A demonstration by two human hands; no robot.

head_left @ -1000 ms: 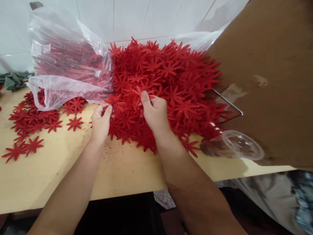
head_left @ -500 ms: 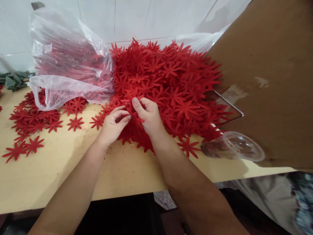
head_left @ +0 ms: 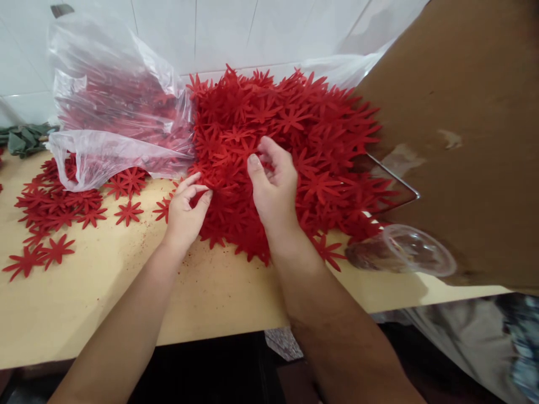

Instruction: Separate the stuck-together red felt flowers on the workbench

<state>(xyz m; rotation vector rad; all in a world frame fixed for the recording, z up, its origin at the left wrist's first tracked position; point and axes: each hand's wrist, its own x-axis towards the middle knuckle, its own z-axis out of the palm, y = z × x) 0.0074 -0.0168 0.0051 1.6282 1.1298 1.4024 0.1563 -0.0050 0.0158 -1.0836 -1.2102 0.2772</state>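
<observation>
We judge the work to be well short of its end, since the big heap of red flower pieces (head_left: 295, 120) stands thick and loose on the table (head_left: 202, 314), and the clear plastic bag (head_left: 122, 160) against the heap's left side has many more in it. Farther left of the heap, a smaller cluster (head_left: 63, 202) spreads out below the bag's mouth, with a single flower (head_left: 129, 212) lying apart between that cluster and the heap. We cannot tell which pieces, if any, are dealt with, as nothing marks one lot from another.

We hold both forearms reaching in from the near side of the heap. Our left hand (head_left: 185, 213) is at the heap's left near edge, palm turned inward, thumb and forefinger bent toward each other with their tips very close; whether a petal is pinched there, we cannot tell against so much red. Our right hand (head_left: 275, 179) is over the middle of the heap, wrist raised, thumb and curled fingers apart, with nothing visible between them. At the heap's right near corner lies a clear plastic cup (head_left: 416, 249), tipped on its side.
</observation>
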